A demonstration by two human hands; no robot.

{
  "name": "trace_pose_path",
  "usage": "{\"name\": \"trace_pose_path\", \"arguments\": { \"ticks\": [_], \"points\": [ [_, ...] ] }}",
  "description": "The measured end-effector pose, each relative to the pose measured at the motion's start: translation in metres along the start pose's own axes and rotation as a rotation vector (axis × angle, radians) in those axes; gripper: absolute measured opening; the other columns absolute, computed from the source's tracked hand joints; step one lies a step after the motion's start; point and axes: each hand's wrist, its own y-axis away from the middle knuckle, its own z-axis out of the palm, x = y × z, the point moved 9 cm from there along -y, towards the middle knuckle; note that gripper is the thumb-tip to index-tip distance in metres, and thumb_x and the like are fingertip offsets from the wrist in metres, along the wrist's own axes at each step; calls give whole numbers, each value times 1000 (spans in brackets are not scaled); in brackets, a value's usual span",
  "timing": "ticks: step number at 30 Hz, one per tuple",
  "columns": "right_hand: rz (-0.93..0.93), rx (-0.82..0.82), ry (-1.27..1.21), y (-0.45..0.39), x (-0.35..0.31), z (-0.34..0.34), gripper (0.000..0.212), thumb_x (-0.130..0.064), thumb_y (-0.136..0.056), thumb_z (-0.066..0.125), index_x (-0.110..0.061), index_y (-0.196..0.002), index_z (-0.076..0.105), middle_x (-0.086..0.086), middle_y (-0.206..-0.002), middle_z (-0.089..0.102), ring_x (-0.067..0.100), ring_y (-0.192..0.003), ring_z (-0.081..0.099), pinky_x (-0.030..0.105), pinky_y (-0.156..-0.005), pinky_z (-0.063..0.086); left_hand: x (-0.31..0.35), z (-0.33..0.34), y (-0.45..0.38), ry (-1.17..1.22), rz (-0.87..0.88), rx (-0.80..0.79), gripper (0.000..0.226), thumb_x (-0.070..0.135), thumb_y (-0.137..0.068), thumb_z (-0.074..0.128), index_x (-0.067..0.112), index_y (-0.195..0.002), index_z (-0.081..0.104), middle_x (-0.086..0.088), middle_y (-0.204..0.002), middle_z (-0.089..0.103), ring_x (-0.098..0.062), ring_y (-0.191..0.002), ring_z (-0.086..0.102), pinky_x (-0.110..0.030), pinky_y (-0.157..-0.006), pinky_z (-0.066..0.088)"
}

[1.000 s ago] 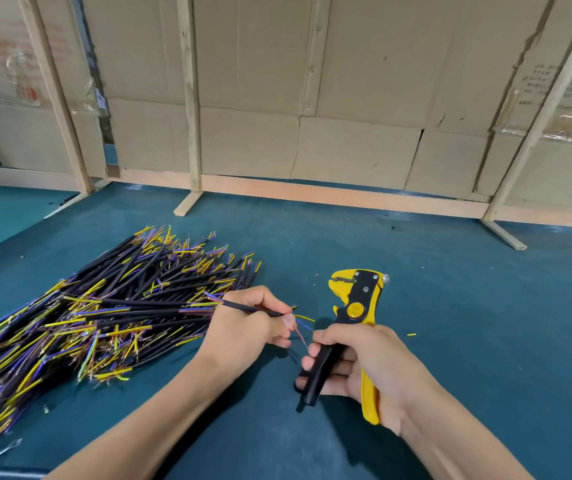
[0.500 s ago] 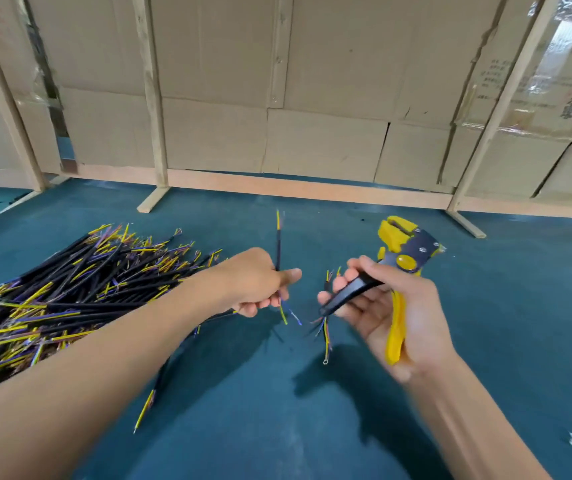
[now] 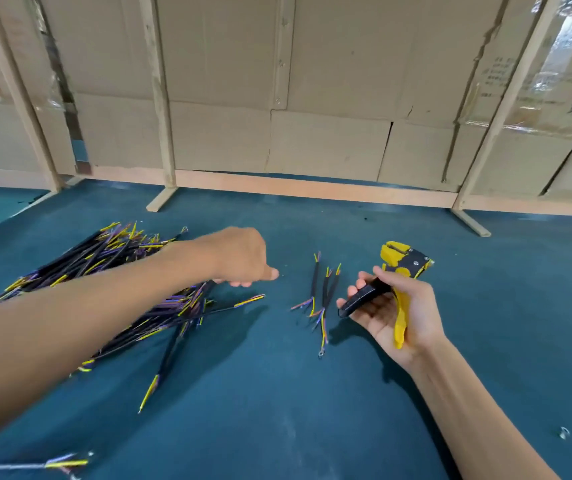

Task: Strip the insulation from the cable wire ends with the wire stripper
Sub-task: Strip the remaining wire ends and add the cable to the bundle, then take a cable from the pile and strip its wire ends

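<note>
a teal felt table (image 3: 277, 410) runs back to a cardboard wall (image 3: 329, 143) braced by wooden battens (image 3: 159, 109); the right hand (image 3: 398, 313) grasps the wire stripper (image 3: 400, 271); the left hand (image 3: 243, 258), loosely curled and holding nothing, hovers beside the cable pile (image 3: 104, 271); three short cables (image 3: 322, 292) lie between the hands.

cable pile (image 3: 104, 271) left, wire stripper (image 3: 403, 271) right, perhaps three cables (image 3: 324, 289) between
</note>
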Motion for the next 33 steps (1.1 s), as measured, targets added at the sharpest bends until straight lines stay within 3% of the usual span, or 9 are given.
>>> {"name": "trace_pose_path", "arguments": {
  "ticks": [4,9,13,15,20,23,25,28,33],
  "points": [
    [-13,24,-30,-2,3,0,17,-14,-88,68,3,-89,68,15,-80,62,33,-70,66,51,-76,59,-63,11,38,-149,-113,-224,45,51,-81,77,16,-109,68,-1,-69,63,-15,-54,58,-23,-51,51],
    [-35,42,-93,1,2,-5,21,-15,-88,69,5,-94,66,17,-81,63,33,-73,67,51,-76,59,-64,13,54,-150,23,56,16,36,-83,76,22,-91,74,16,-75,62,-14,-80,61,-25,-70,46],
    [-43,13,6,7,1,2,22,-17,-90,67,4,-96,66,15,-81,64,33,-74,67,50,-75,60,-48,0,62,-243,50,254,17,21,-94,55,11,-93,69,-9,-99,65,-29,-100,61,-36,-89,49],
    [-41,-15,90,12,2,12,22,-17,-91,65,4,-95,67,16,-81,63,34,-73,67,49,-73,60,-40,-12,69,-151,132,350,11,11,-94,53,13,-103,59,-5,-102,59,-28,-99,59,-40,-88,47],
    [-11,-173,194,30,18,60,28,-15,-82,71,7,-100,67,25,-94,68,35,-75,66,48,-71,59,-14,-13,112,-39,455,590,52,-12,-85,54,18,-127,54,9,-101,43,-3,-90,48,-29,-89,44],
    [-35,-147,276,38,25,77,27,-15,-82,73,5,-99,67,26,-100,73,36,-75,70,48,-69,61,-11,-2,140,-23,501,769,27,16,-102,51,19,-127,62,6,-94,49,-13,-81,55,-28,-76,49],
    [-61,-137,366,43,26,83,12,-7,-87,73,1,-94,68,26,-102,74,36,-76,71,50,-71,61,-9,0,152,-78,476,864,32,34,-103,47,23,-122,70,2,-83,55,-20,-69,63,-37,-52,53],
    [-102,-167,466,52,26,91,7,-5,-85,76,-1,-88,70,25,-101,74,37,-79,72,50,-73,61,-5,7,156,-180,536,909,32,32,-100,49,24,-116,76,-2,-74,57,-21,-58,60,-36,-36,47],
    [-135,-170,475,59,28,100,30,-1,-74,80,8,-98,65,22,-89,71,39,-79,71,56,-80,60,-6,13,153,-74,633,814,32,16,-102,41,7,-112,70,-6,-92,62,-29,-71,62,-41,-56,56]
  ]
}}
